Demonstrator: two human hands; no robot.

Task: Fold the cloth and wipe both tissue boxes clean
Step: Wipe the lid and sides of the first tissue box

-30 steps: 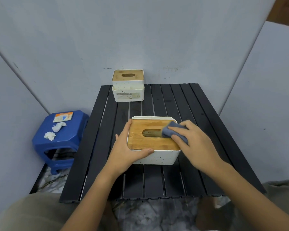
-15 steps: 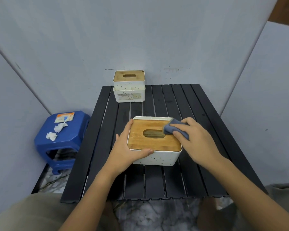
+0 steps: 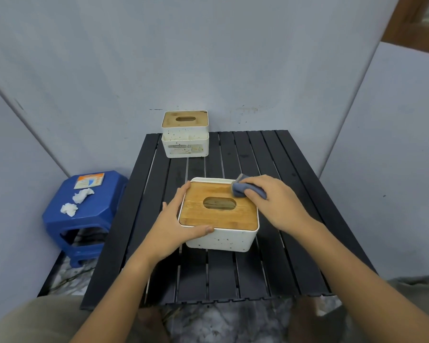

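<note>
A white speckled tissue box with a wooden lid (image 3: 218, 214) stands in the middle of the black slatted table (image 3: 295, 243). My left hand (image 3: 176, 226) grips its left side, thumb along the front edge. My right hand (image 3: 275, 201) presses a folded grey-blue cloth (image 3: 240, 188) onto the lid's far right corner. A second white tissue box with a wooden lid (image 3: 185, 134) sits at the table's far edge near the wall.
A blue plastic stool (image 3: 84, 219) stands left of the table, carrying two crumpled white tissues (image 3: 76, 203) and an orange packet (image 3: 89, 180). Grey walls close in behind and on both sides. My knees show below the table's near edge.
My right hand has slid the cloth from the lid's middle right, beside the slot, toward the far right corner. My left hand has stayed on the box.
</note>
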